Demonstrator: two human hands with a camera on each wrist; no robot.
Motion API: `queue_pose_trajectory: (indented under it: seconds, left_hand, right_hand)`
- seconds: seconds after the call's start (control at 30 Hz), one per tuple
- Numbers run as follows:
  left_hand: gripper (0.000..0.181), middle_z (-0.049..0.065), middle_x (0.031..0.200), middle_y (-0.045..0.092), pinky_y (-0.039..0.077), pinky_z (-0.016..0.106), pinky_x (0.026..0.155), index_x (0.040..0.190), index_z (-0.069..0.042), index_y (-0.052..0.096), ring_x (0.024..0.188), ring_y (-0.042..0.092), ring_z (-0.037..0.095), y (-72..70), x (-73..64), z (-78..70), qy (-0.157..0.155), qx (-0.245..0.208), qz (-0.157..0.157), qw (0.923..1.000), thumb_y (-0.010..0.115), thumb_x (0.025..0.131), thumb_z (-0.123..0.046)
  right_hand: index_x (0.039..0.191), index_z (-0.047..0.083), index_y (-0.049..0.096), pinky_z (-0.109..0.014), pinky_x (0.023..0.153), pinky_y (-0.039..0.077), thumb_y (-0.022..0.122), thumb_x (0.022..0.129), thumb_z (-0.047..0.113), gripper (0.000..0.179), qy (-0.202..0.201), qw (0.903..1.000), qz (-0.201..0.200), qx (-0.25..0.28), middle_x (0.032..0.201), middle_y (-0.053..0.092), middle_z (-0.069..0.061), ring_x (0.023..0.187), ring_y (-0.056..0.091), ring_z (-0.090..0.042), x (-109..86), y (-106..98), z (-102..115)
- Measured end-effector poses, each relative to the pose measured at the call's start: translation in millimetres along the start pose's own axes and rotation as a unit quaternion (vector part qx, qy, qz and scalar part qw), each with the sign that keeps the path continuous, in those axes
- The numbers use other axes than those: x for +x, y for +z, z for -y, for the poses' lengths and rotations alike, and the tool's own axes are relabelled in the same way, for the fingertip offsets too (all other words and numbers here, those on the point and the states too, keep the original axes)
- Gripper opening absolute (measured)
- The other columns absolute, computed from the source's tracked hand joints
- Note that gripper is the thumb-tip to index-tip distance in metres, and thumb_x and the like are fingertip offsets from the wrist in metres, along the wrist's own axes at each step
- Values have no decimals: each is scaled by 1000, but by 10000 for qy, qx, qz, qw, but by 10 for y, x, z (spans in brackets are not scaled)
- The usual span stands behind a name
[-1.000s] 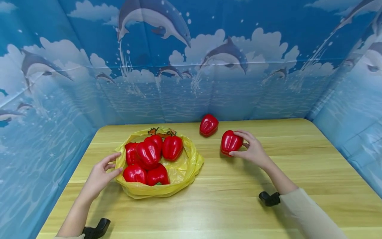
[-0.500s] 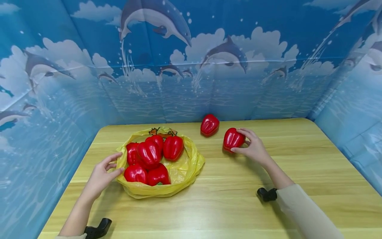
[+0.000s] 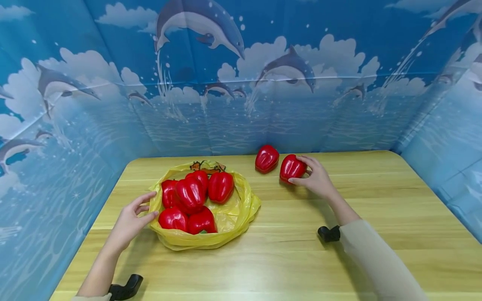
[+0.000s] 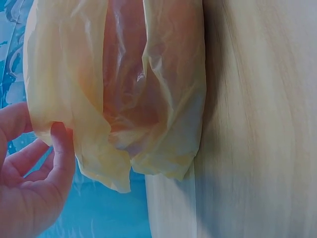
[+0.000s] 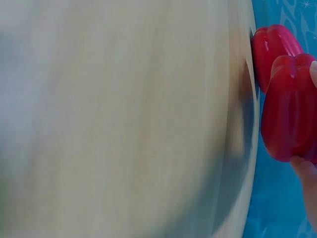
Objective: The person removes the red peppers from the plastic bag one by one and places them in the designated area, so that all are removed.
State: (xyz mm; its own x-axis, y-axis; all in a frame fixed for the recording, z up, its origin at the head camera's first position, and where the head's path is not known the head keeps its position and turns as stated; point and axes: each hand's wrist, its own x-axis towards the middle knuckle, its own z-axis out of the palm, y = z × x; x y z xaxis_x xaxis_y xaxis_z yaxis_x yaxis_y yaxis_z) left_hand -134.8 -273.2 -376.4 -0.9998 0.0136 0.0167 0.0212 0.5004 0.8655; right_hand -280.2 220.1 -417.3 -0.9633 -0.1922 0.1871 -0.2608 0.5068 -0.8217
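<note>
Head view first: a yellow bag, thin crinkly plastic with its mouth spread into a rough oval, is set on a wood-grain tabletop. Six red peppers are piled inside, all glossy, smooth and lobed. Right of the bag, a held pepper is pinched between the thumb and fingers of the right hand. Its grooves and long axis are pointed away from the viewer; which end is the stem can't be made out. Off the bag's back right, a loose pepper is seen lying. A dolphin-print backdrop is hung behind the bag.

Left wrist view: the bag's creased, see-through wall is gripped at the edge by the left hand, thumb and index curled onto it.

Right wrist view: the held pepper is clamped by thumb and fingertip, long axis nearly upright here, and the loose pepper is partly hidden by it. Whether the tabletop is touched can't be told.
</note>
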Motion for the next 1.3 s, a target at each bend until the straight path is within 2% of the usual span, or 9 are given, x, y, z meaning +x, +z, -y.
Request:
queue_pose_trajectory:
  seconds: [0.23,0.53,0.77,1.2,1.3]
  left_hand:
    - [55,20,139,39,48,16,72,138,1,39,112,43,36,4,6,12,29,-38,4,10000,62,88,-6]
    - [54,19,138,40,48,17,71,138,0,41,110,44,34,6,2,32,80,-70,-62,9999,62,89,-7]
    - [54,19,138,40,49,17,71,138,1,40,110,44,33,1,12,36,54,-100,-37,9999,62,89,-7]
    - [54,19,136,42,49,18,71,137,0,41,108,45,32,2,16,81,15,-92,-106,9999,62,89,-8]
    - [54,19,136,42,50,18,71,137,0,41,105,47,24,-3,12,77,9,-78,-106,9999,62,88,-8]
  right_hand:
    - [138,2,41,-52,95,39,78,76,19,74,174,9998,-106,57,147,23,-20,129,29,-42,120,37,-2]
    - [139,1,40,-52,97,38,76,78,16,73,279,9992,-278,89,148,22,-20,130,27,-42,230,122,-93]
    - [138,1,41,-54,93,40,77,76,14,73,140,9990,-308,-282,148,23,-21,129,29,-43,285,124,-92]
    - [139,2,39,-57,89,42,78,75,13,76,-5,9969,-92,-775,147,23,-21,128,28,-44,382,117,-80]
    - [139,1,39,-57,89,42,78,75,14,76,-37,9964,-73,-842,147,23,-22,128,28,-45,402,129,-88]
